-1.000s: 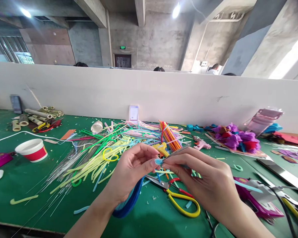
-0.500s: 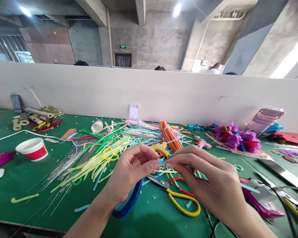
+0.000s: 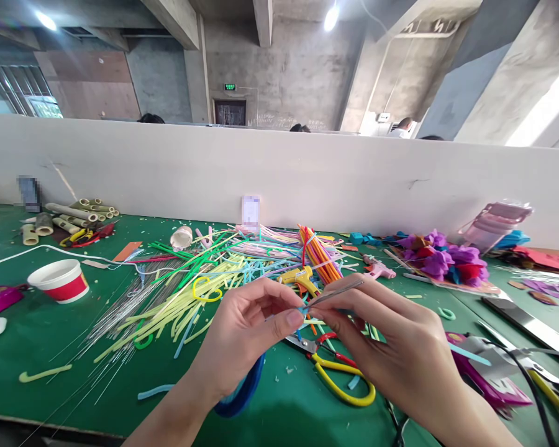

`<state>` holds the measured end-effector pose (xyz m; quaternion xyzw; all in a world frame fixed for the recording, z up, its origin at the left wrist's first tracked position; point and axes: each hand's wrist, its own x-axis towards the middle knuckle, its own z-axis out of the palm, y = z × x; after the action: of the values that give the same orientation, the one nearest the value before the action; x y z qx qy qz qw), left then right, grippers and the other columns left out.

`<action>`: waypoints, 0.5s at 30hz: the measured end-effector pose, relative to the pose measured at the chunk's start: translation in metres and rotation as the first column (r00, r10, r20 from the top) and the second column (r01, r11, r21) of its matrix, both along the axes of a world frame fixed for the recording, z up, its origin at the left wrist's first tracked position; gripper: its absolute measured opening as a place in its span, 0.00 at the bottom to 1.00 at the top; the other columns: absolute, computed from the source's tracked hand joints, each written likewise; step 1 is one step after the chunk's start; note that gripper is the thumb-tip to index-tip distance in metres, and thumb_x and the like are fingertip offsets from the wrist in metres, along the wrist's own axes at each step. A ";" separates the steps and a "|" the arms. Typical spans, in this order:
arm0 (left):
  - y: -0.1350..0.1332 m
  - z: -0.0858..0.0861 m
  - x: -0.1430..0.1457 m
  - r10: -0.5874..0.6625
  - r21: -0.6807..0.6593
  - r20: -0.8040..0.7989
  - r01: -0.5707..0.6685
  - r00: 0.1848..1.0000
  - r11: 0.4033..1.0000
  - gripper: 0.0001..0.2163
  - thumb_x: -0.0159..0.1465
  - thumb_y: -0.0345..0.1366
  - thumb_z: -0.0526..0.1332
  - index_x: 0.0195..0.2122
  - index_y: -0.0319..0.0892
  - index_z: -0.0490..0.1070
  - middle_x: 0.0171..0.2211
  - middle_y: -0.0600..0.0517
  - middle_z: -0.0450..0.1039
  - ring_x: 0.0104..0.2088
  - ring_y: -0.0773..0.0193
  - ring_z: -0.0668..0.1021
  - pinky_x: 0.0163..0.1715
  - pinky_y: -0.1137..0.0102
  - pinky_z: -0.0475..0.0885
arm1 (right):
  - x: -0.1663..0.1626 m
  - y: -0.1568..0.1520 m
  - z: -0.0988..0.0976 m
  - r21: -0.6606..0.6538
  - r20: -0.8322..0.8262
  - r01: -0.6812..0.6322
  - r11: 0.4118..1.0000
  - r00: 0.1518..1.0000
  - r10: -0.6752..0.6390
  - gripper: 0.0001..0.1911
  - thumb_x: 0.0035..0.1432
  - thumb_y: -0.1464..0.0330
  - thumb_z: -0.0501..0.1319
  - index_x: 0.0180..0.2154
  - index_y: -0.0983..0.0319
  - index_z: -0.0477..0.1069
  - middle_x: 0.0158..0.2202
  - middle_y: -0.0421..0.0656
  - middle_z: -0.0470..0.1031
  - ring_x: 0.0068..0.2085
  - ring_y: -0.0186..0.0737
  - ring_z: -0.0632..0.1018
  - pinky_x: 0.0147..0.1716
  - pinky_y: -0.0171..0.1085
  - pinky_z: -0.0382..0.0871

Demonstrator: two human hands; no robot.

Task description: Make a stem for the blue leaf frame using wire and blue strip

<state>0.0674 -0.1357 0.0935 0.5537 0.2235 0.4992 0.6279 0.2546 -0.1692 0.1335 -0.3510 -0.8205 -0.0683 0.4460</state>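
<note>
In the head view, our one view, we see the left hand (image 3: 246, 338) and the right hand (image 3: 394, 338) nearly meeting above the green tabletop (image 3: 261, 429); between their fingertips sits a small blue piece (image 3: 304, 310), mostly covered, so we cannot make out its shape; the left thumb and forefinger pinch it from one side, the other left fingers curling loosely behind; the right thumb and forefinger are drawn close together at its other side, gripping a slender grey piece (image 3: 339, 290) that slants up and away over the forefinger, and whether this is wire or a tool we cannot tell; we judge the step in hand to be fine fingertip work where grey meets blue; the next move, as we read it, calls for a steady left pinch and small, careful turns of the right fingers, since so slight a piece could slip; below the hands lie yellow-handled scissors (image 3: 345, 380), blades partly hidden, and a dark blue ring (image 3: 239, 400) shows partly behind the left wrist; just beyond the fingertips we find a yellow glue gun (image 3: 300, 279), near an orange bundle (image 3: 320, 256) and a spread of pale yellow-green strips (image 3: 181, 310)
</note>
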 end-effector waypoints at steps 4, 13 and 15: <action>-0.005 0.003 0.000 0.045 0.034 -0.053 -0.043 0.998 0.998 0.03 0.63 0.36 0.69 0.37 0.48 0.78 0.35 0.56 0.75 0.37 0.69 0.74 0.38 0.77 0.68 | 0.001 0.001 -0.002 0.008 0.012 -0.008 1.000 1.000 0.008 0.09 0.60 0.80 0.63 0.36 0.60 0.74 0.34 0.40 0.78 0.34 0.33 0.79 0.34 0.31 0.73; -0.012 0.013 0.003 0.046 0.066 -0.146 -0.037 0.988 0.997 0.10 0.66 0.44 0.65 0.36 0.43 0.72 0.30 0.55 0.67 0.29 0.69 0.66 0.30 0.74 0.62 | 0.001 0.000 0.000 -0.016 0.030 -0.032 0.999 0.999 0.033 0.10 0.62 0.81 0.61 0.38 0.60 0.72 0.35 0.41 0.77 0.34 0.35 0.78 0.33 0.33 0.73; -0.011 0.011 0.002 0.023 0.047 -0.141 -0.016 0.990 0.999 0.10 0.65 0.45 0.65 0.36 0.43 0.72 0.30 0.55 0.67 0.30 0.69 0.67 0.31 0.74 0.62 | 0.003 -0.001 0.001 -0.016 0.045 -0.045 0.999 0.998 0.046 0.11 0.62 0.81 0.61 0.38 0.60 0.72 0.36 0.42 0.77 0.35 0.35 0.78 0.34 0.34 0.73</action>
<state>0.0690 -0.1469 0.1047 0.5997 0.2614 0.4698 0.5927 0.2575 -0.1705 0.1345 -0.3340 -0.8387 -0.0599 0.4260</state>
